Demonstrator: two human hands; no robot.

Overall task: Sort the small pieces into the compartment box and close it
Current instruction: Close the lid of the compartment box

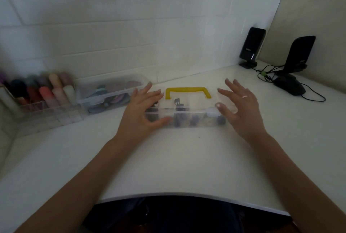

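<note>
Clear compartment box point(187, 118) lies crosswise, yellow handle point(188, 92) facing away

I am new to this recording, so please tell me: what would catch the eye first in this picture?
First the yellow handle on the clear compartment box at the middle of the white table, with the left hand and the right hand spread open at its two ends. Next, the coloured tubes at far left, and two black speakers at far right.
</note>
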